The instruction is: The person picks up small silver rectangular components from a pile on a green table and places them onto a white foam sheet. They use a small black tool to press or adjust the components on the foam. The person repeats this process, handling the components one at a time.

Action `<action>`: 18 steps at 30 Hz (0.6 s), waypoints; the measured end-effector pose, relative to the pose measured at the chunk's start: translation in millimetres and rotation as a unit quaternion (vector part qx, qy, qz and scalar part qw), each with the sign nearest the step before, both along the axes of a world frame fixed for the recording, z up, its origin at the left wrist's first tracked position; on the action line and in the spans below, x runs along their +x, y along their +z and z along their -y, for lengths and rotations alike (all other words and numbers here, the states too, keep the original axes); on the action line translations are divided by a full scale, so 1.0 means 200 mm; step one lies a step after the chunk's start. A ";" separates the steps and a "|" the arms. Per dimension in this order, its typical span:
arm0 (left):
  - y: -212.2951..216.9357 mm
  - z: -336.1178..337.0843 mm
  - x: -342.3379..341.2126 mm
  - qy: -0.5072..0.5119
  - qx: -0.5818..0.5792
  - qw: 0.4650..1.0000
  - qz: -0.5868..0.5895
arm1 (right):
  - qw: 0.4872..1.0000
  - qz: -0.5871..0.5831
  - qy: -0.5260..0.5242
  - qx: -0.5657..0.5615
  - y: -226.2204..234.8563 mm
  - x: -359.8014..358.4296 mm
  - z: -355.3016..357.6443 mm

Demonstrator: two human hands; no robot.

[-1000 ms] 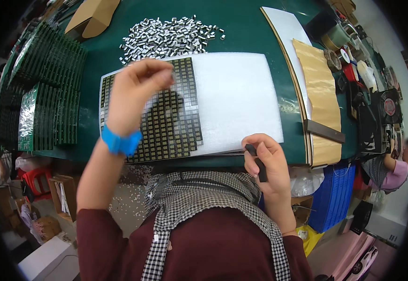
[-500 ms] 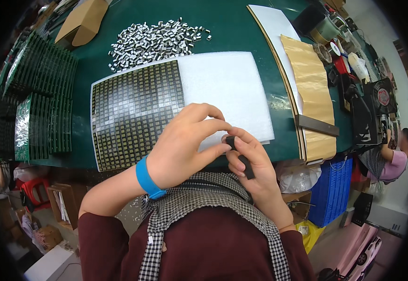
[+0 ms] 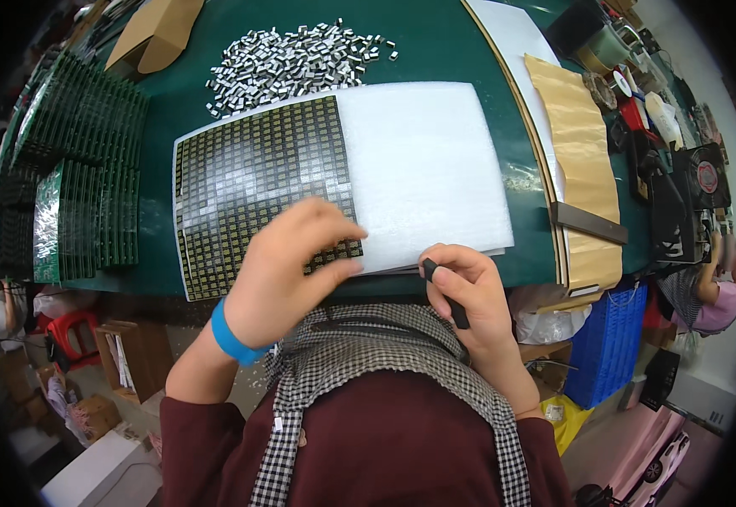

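Observation:
My left hand (image 3: 296,253), with a blue band on its wrist, hovers over the lower right corner of the dark gridded sheet (image 3: 250,182). Its thumb and fingers are apart, slightly blurred, and nothing shows between them. The sheet carries rows of small black and yellowish pieces and lies on white foam sheeting (image 3: 423,160). Right of it, at the table's near edge, my right hand (image 3: 478,291) is closed around a short black bar (image 3: 459,314). One end of the bar pokes out between thumb and forefinger; its middle is partly hidden.
Behind the foam lies a pile of small black and white blocks (image 3: 288,63). Green circuit boards (image 3: 89,203) stand in racks at left, near a cardboard box (image 3: 155,35). At right lie brown paper (image 3: 583,169) and a dark flat bar (image 3: 589,224). Another person (image 3: 710,291) sits far right.
My left hand has moved left, away from my right hand, and its fingertips have left the black bar. My right hand has shifted slightly right and down, keeping the bar.

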State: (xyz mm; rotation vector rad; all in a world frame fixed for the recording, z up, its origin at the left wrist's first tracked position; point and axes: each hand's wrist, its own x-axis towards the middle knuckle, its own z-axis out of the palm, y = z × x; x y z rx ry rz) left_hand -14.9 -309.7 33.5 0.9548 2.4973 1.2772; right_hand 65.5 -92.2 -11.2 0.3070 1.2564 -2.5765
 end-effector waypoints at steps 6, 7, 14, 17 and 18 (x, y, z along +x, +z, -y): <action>-0.13 -0.08 0.23 0.011 -0.275 0.895 -0.352 | 0.998 -0.006 -0.054 -0.033 0.00 0.00 0.03; -0.15 -0.10 0.24 0.013 -0.298 0.873 -0.385 | 0.998 -0.013 -0.054 -0.031 0.00 0.00 0.03; -0.18 -0.14 0.25 -0.023 -0.353 0.770 -0.531 | 0.996 -0.007 -0.081 -0.046 -0.02 0.01 0.01; -0.14 -0.12 0.22 -0.060 -0.338 0.792 -0.505 | 0.994 -0.045 -0.092 0.043 -0.01 0.03 0.02; -0.13 -0.11 0.20 -0.067 -0.320 0.818 -0.473 | 0.989 -0.064 -0.099 0.087 -0.01 0.04 0.03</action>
